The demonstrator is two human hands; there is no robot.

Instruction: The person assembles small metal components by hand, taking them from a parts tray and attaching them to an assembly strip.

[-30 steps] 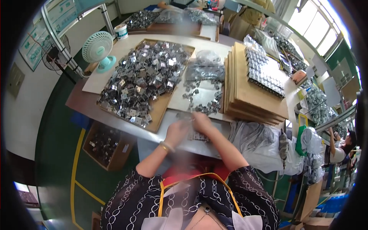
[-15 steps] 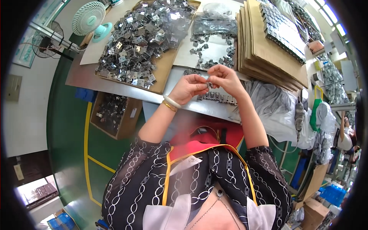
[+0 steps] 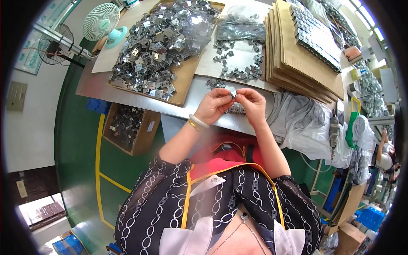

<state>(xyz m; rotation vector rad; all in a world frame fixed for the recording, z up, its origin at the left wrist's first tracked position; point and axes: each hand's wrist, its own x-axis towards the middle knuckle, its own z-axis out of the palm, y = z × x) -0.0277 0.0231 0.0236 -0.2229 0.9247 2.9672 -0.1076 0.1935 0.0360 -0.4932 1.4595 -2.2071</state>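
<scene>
Both hands meet over the metal table edge around one small silver metal bracket point(image 3: 233, 94). My left hand point(image 3: 213, 105) pinches it from the left with thumb and forefinger. From the right, my right hand point(image 3: 253, 104) pinches it too, and the fingertips cover most of the part. Just below and behind the hands lies a row of small metal parts point(image 3: 236, 109), partly hidden by them. Beyond the fingers, a small heap of dark metal clips point(image 3: 216, 83) rests on the table, with more loose clips point(image 3: 246, 73) on a pale sheet.
A cardboard tray point(image 3: 187, 87) piled with metal brackets point(image 3: 157, 51) stands at the left, near a mint fan point(image 3: 102, 21). Stacked cardboard sheets point(image 3: 293, 80) bear rows of parts at the right. A box of parts point(image 3: 127, 127) sits below the table; grey cloth point(image 3: 301, 117) lies right.
My right hand has come down and closed in beside the left, its fingers now on the bracket. The left hand has shifted slightly right and down, and the whole view has moved a little.
</scene>
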